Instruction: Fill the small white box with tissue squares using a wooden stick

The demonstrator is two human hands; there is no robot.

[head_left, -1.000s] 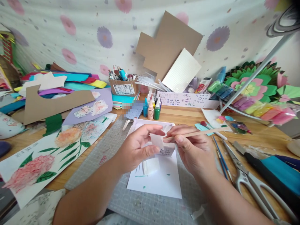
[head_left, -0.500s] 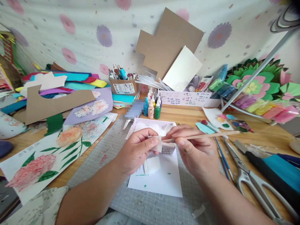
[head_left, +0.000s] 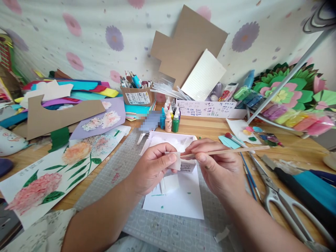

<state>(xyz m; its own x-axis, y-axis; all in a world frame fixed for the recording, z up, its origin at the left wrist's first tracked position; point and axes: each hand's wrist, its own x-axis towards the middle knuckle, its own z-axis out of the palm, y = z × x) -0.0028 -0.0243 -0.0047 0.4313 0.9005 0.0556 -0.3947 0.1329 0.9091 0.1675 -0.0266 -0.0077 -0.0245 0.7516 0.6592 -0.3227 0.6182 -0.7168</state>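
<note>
Between the thumb and fingers of my left hand point(head_left: 154, 168) is a small square of white tissue paper point(head_left: 176, 163). My right hand point(head_left: 217, 166) pinches a thin wooden stick point(head_left: 236, 150), held nearly level, its left end close to the tissue square. Whether the stick touches the tissue I cannot make out. Behind my hands stands a shallow white box point(head_left: 150, 140) with white pieces inside, partly hidden. Below them a white sheet of paper point(head_left: 173, 206) with small green marks lies on the grey cutting mat point(head_left: 147, 227), and a folded white piece point(head_left: 170, 184) rests on the sheet.
Large scissors point(head_left: 282, 199), blue paintbrushes point(head_left: 249, 176) and a black-and-blue tool point(head_left: 301, 192) lie at the right. Paint bottles point(head_left: 175, 120) stand behind the box. Paper flower artwork point(head_left: 39, 189) covers the left side, near cut cardboard point(head_left: 60, 119). A lamp arm point(head_left: 291, 75) slants across the right.
The view has shifted very slightly. Both hands keep the same grip on the tissue square and the stick, with almost no movement.
</note>
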